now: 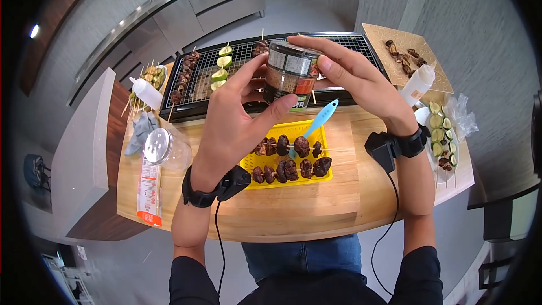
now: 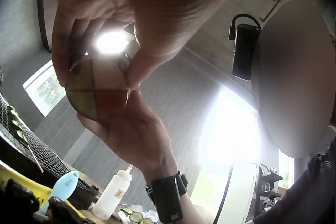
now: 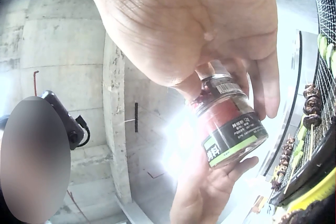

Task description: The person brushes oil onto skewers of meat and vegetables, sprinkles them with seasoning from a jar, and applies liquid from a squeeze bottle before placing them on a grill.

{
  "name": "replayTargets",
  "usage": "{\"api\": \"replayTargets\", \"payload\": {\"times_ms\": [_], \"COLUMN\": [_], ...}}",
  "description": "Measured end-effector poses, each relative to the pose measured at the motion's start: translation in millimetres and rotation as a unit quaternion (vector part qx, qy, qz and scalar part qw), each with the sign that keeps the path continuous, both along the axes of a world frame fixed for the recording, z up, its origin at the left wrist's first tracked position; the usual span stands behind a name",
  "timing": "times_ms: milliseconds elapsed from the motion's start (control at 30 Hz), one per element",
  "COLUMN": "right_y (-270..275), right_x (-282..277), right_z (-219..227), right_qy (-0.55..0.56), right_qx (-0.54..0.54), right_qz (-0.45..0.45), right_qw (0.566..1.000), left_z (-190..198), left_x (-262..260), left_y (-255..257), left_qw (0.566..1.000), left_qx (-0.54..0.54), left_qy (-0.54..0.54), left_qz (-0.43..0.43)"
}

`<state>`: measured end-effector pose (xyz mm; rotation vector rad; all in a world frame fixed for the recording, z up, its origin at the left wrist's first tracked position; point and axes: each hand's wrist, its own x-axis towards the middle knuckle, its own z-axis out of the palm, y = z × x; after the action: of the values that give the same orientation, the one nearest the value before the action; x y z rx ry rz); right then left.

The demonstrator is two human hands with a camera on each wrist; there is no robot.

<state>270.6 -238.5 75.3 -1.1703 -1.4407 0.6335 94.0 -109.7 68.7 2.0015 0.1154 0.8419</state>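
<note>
A clear round seasoning jar (image 1: 292, 82) with a black, red and green label is held up between both hands, over the front edge of the grill. My left hand (image 1: 240, 113) grips its lower left side, thumb across the front. The right hand (image 1: 361, 82) holds its upper right part, thumb against the side and fingers over the top. From beneath, the left wrist view shows the jar's base (image 2: 97, 90) split into sections of different colours. In the right wrist view, reddish powder (image 3: 223, 116) shows through the wall. Below the hands, a yellow basket (image 1: 327, 176) holds mushroom-like skewers (image 1: 286, 170) and a light-blue brush (image 1: 323, 117).
Behind the jar, a black wire grill (image 1: 206, 87) bears several skewers. Squeeze bottles stand left (image 1: 148, 94) and right (image 1: 416, 86). A lidded clear jar (image 1: 176, 152) and an orange-white packet (image 1: 149, 192) lie left. A plate of green slice skewers (image 1: 437, 130) and a brown board (image 1: 435, 70) are right.
</note>
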Motion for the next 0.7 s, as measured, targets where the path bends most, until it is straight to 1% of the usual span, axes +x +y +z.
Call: {"api": "replayTargets", "payload": {"times_ms": [267, 467, 533, 567, 633, 667, 700], "right_y": [0.1, 0.9, -0.7, 1.4, 5.3, 6.0, 6.0], "right_x": [0.3, -2.2, -8.3, -7.6, -5.3, -6.6, -9.1], "right_z": [-0.4, 0.5, 3.1, 0.8, -6.3, -5.7, -5.3], "right_qy": [-0.010, 0.022, 0.128, 0.127, 0.192, 0.190, 0.187], "right_qx": [0.001, 0.006, -0.034, -0.034, -0.027, -0.027, -0.027], "right_qz": [-0.007, 0.022, 0.037, 0.040, 0.068, 0.071, 0.065], "right_qw": [1.000, 0.999, 0.991, 0.990, 0.979, 0.979, 0.980], "left_z": [0.7, -0.1, -0.4, 0.7, 3.3, 2.0, -1.2], "left_x": [-0.2, -0.4, -0.7, -1.3, -2.2, -1.1, 0.5], "left_y": [-0.4, 0.9, 1.7, 1.9, 1.6, 2.9, 5.0], "left_qw": [1.000, 1.000, 1.000, 1.000, 1.000, 1.000, 1.000], "left_qx": [0.005, 0.013, -0.002, -0.002, -0.028, -0.027, -0.002], "left_qy": [0.002, 0.002, 0.011, 0.011, 0.010, 0.008, -0.010], "left_qz": [0.001, 0.012, 0.004, 0.007, 0.003, 0.006, 0.005]}}
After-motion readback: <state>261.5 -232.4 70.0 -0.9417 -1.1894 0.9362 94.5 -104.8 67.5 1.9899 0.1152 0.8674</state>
